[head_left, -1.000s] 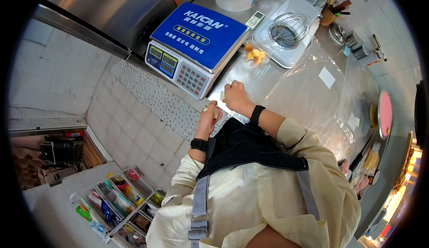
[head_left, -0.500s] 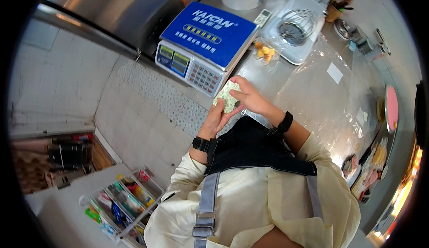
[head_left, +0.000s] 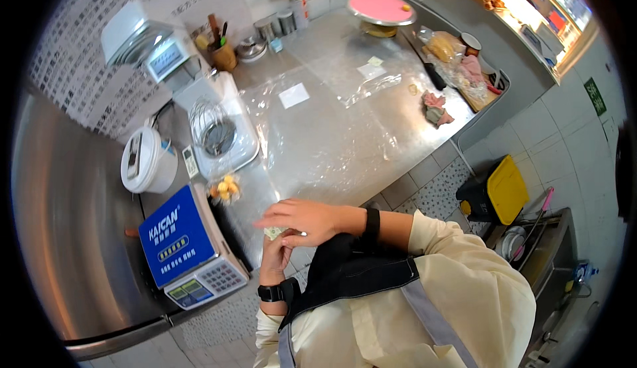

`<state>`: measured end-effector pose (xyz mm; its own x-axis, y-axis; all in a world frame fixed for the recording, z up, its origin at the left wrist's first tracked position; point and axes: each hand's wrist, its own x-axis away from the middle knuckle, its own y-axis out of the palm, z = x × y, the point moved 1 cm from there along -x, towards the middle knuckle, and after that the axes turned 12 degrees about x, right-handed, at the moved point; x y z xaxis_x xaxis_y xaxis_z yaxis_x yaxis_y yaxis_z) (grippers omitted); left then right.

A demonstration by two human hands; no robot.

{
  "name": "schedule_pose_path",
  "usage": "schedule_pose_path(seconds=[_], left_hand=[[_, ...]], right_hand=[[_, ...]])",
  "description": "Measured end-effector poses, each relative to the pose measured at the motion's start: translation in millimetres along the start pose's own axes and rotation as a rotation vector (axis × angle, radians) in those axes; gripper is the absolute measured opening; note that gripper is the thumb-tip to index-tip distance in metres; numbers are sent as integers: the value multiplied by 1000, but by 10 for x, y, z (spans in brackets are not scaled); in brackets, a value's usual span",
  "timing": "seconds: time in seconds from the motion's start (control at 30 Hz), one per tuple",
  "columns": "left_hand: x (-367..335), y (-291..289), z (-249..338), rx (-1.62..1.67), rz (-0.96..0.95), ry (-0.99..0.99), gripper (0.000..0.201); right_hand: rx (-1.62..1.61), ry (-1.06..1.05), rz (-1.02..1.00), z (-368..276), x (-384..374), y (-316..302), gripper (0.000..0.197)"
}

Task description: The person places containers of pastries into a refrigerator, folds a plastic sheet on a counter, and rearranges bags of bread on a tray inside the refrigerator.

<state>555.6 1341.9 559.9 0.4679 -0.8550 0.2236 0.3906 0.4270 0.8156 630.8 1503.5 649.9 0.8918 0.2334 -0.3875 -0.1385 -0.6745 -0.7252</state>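
Observation:
In front of my apron, my left hand (head_left: 275, 260) is closed on a small pale green patterned piece (head_left: 273, 233), which looks like a folded paper or wrapper. My right hand (head_left: 308, 222) lies across the top of it with its fingers stretched out to the left, covering most of the piece. The right thumb points down near the left fingers. Both hands are close to the steel table's (head_left: 332, 162) near edge.
Left of my hands stands a blue-topped weighing scale (head_left: 179, 239). A clear bag of small yellow pieces (head_left: 224, 187), a stand mixer with a wire whisk (head_left: 213, 132) and a white bucket (head_left: 150, 161) are behind it. Clear plastic sheeting (head_left: 312, 126) covers the table. A pink turntable (head_left: 381, 10) stands farther back.
My view has swung to the right, bringing more of the table in. The right hand has moved over the green piece, and its fingers have straightened; the left still holds it.

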Motion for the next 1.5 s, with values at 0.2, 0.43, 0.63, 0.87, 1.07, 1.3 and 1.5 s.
schedule_pose_path(seconds=[0.2, 0.43, 0.63, 0.87, 1.07, 1.3, 1.5], left_hand=[[-424, 612, -328, 129, -49, -32, 52], [-1037, 1214, -872, -322, 17, -1, 49], [-1579, 1914, -1245, -361, -280, -340, 56], [-2091, 2350, -1799, -307, -146, -348, 83], [-2698, 2568, -1998, -650, -247, -504, 79], [-4325, 2858, -2088, -1894, -263, 7, 67], [-4944, 2657, -2606, -2116, -20, 196, 76]], right_hand=[[67, 135, 227, 256, 485, -197, 35], [41, 67, 188, 771, 1150, -893, 43], [37, 77, 43, 1128, 1773, -1762, 54], [88, 173, 78, 1520, 2232, -2051, 46], [-142, 397, 137, 1773, 2635, -2308, 45], [-538, 718, 637, 2225, 3386, -2324, 37], [-752, 780, 891, 2238, 3616, -2426, 37]])
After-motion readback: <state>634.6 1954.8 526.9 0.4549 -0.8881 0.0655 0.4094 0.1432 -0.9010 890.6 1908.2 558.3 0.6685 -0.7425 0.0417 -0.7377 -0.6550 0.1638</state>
